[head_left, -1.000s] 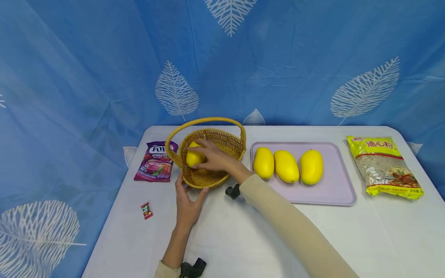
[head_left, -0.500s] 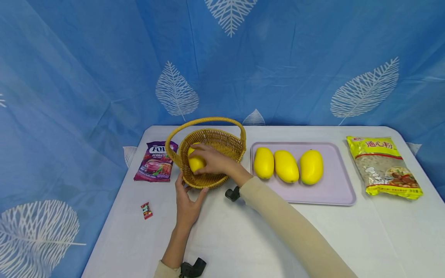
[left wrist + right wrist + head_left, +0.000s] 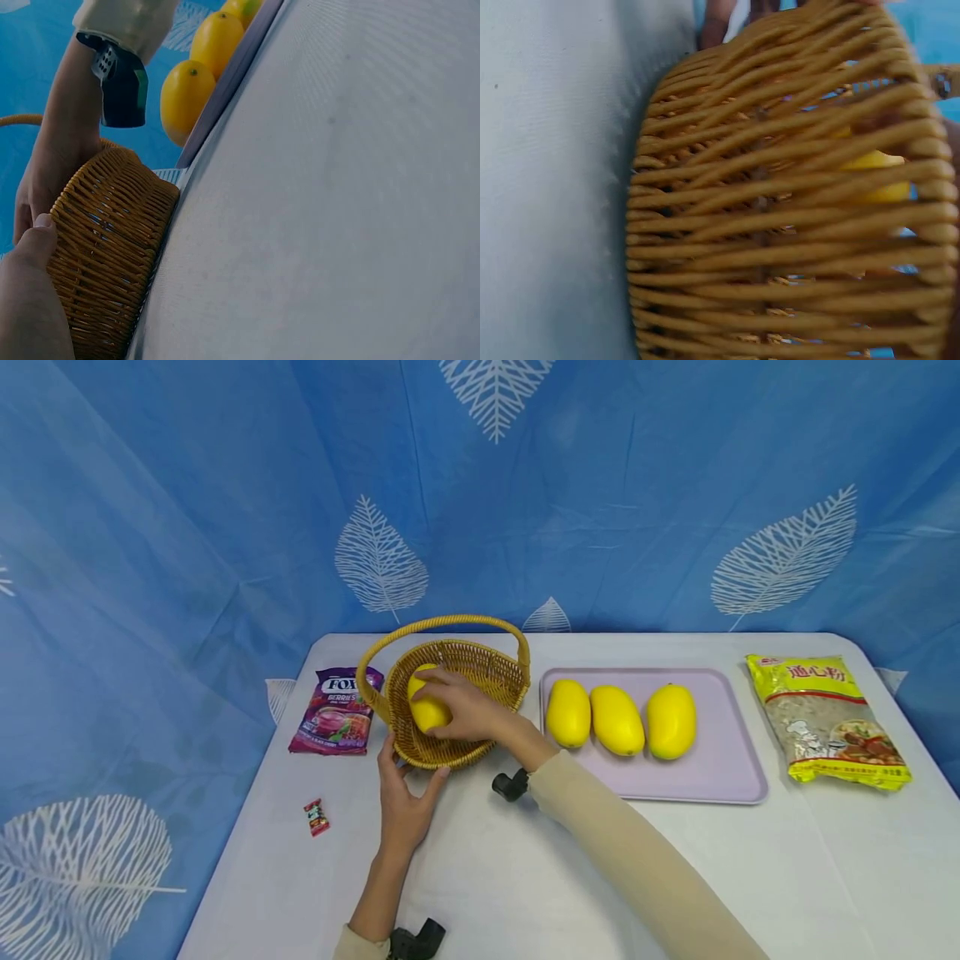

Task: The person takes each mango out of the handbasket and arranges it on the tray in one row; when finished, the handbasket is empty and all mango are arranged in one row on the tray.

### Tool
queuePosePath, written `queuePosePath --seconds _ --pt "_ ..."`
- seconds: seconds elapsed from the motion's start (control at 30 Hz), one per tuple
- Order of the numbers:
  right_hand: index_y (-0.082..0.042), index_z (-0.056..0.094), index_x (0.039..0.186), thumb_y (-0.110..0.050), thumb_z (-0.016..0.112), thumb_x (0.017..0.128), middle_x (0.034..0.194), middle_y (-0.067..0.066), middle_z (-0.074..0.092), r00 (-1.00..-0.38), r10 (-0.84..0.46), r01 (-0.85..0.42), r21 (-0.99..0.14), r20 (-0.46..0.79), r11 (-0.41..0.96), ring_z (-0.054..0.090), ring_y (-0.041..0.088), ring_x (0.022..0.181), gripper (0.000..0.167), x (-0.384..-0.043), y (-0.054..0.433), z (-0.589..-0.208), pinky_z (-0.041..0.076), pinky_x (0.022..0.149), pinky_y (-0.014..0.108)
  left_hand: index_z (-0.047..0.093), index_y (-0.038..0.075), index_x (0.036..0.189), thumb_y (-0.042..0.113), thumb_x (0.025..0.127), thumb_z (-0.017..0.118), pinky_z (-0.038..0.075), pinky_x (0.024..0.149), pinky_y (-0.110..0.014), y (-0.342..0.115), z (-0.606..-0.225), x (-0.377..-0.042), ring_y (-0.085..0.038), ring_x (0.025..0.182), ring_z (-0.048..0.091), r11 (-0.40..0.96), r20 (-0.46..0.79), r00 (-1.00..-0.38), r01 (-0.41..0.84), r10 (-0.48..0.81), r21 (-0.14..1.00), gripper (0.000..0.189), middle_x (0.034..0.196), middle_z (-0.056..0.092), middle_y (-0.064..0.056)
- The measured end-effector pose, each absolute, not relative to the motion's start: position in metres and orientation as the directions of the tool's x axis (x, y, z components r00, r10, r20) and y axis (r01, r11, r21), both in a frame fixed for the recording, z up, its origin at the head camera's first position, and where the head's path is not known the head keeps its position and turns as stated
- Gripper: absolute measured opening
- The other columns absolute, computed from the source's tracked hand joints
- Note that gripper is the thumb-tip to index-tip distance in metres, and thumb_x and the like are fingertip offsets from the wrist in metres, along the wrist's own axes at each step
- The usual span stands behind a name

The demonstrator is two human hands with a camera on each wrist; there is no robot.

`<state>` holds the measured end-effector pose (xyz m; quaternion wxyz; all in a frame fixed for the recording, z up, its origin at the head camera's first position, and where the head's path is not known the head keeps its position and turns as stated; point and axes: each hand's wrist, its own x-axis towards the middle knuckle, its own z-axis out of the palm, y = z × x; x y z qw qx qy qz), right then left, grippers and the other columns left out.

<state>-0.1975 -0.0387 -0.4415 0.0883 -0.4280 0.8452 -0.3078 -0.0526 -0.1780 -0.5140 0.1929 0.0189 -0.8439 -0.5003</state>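
A woven wicker basket with an arched handle stands at the table's back left. Inside it, my right hand holds a yellow mango, fingers over its far end and thumb at its near end. My left hand grips the basket's near left side, its thumb at the rim in the left wrist view. Through the weave in the right wrist view, a bit of the yellow mango shows. The right hand's fingertips are hidden behind the basket wall in that view.
Right of the basket lies a lilac tray bearing three mangoes. A yellow pasta bag is at the far right. Left of the basket lie a purple candy bag and a small red wrapped candy. A blue leaf-print cloth hangs behind.
Inside the basket, my right hand and the mango have shifted, first toward me and then slightly right. The left hand has stayed in place at the basket.
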Motion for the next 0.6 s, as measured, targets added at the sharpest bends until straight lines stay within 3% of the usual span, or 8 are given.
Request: queuePosePath --seconds 0.37,0.6 --pt "-0.015 0.064 0.125 -0.022 0.078 0.082 0.154 0.006 0.04 -0.621 -0.742 -0.706 -0.592 0.253 0.389 0.025 0.034 0.147 0.046 -0.189 -0.012 -0.43 0.029 0.119 0.048 0.015 0.011 0.155 0.027 0.088 0.074 0.044 0.104 -0.05 -0.178 -0.514 -0.053 -0.033 0.138 0.038 0.489 0.291 -0.928 0.148 -0.231 0.86 0.092 0.157 0.025 -0.015" --pt "-0.016 0.064 0.124 -0.023 0.078 0.081 0.153 0.006 0.042 -0.593 -0.724 -0.764 -0.532 0.353 0.367 0.025 0.031 0.148 0.046 -0.177 0.007 -0.413 0.029 0.119 0.048 0.014 0.011 0.155 0.028 0.088 0.075 0.043 0.105 -0.051 -0.177 -0.514 -0.053 -0.032 0.14 0.036 0.49 0.27 -0.932 0.124 -0.24 0.863 0.093 0.159 0.022 -0.014"
